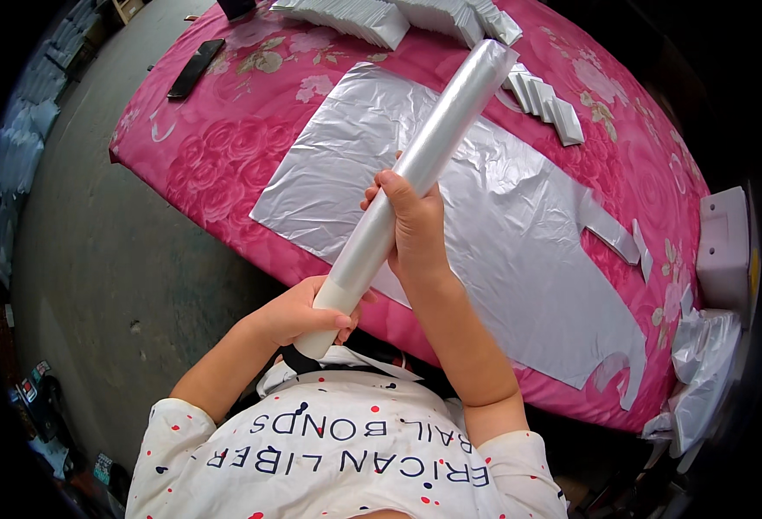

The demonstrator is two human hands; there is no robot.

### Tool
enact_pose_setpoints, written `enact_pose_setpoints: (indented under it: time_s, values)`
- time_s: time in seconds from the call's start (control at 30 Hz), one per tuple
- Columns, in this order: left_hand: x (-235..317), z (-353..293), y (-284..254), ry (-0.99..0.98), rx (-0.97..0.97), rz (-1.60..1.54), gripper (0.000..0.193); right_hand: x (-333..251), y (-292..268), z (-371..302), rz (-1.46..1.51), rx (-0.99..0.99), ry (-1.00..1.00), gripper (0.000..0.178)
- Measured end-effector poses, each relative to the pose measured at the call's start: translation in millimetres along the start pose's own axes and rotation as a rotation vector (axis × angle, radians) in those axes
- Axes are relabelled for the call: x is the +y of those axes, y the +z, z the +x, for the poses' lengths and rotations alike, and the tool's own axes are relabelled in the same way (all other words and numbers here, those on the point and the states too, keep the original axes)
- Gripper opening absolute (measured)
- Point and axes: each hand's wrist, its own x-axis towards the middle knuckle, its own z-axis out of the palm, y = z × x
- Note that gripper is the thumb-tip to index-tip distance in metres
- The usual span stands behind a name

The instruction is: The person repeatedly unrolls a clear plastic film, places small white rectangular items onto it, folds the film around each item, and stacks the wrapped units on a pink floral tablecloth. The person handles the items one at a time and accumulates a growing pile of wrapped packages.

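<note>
Both my hands are wrapped round a long roll of translucent white plastic film (450, 112), held at a slant above the table. My left hand (305, 313) grips its lower end, close to my body. Around the middle of the roll, my right hand (411, 212) is closed with the thumb on top. Beneath the roll lies a large silvery-white plastic apron (519, 251), spread flat and slightly creased. Its neck loop and ties reach toward the right side of the table. Part of the apron is hidden by the roll and my right forearm.
A pink flowered cloth (217, 173) covers the table. Stacks of folded white packets (346, 19) stand at the far edge, with a fanned row of packets (545, 104) nearer. A black phone (196, 69) lies far left. Crumpled plastic (705, 355) hangs below a white box (723, 246) at right.
</note>
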Motion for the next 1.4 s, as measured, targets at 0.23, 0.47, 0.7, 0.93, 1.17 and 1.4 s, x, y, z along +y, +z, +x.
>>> enact_pose_setpoints:
  time_s: [0.23, 0.47, 0.7, 0.93, 1.17, 1.4]
  values:
    - [-7.0, 15.5, 5.0, 0.121, 0.231, 0.135, 0.045, 34.8, -19.0, -11.4, -0.055, 0.072, 0.019, 0.046]
    - [-21.9, -11.0, -21.4, -0.231, 0.087, 0.086, 0.037, -28.6, -69.3, 27.3, 0.035, 0.185, 0.036, 0.046]
    - [-25.7, -27.2, -26.4, -0.345, 0.141, 0.318, 0.035, -88.0, -146.0, 47.2, -0.368, 0.241, -0.026, 0.025]
    - [-23.4, -31.7, -26.9, -0.323, 0.122, 0.351, 0.039, -103.2, -129.5, 36.4, -0.970, -0.021, 0.301, 0.023]
    - [-26.2, -33.1, -27.1, -0.350, 0.090, 0.267, 0.044, -96.2, -137.4, 39.9, -0.919, -0.243, 0.289, 0.019]
    - [-34.4, -55.8, -51.9, -0.413, -0.028, 0.180, 0.047, -148.7, -190.6, 62.5, -1.268, 0.152, -0.034, 0.018]
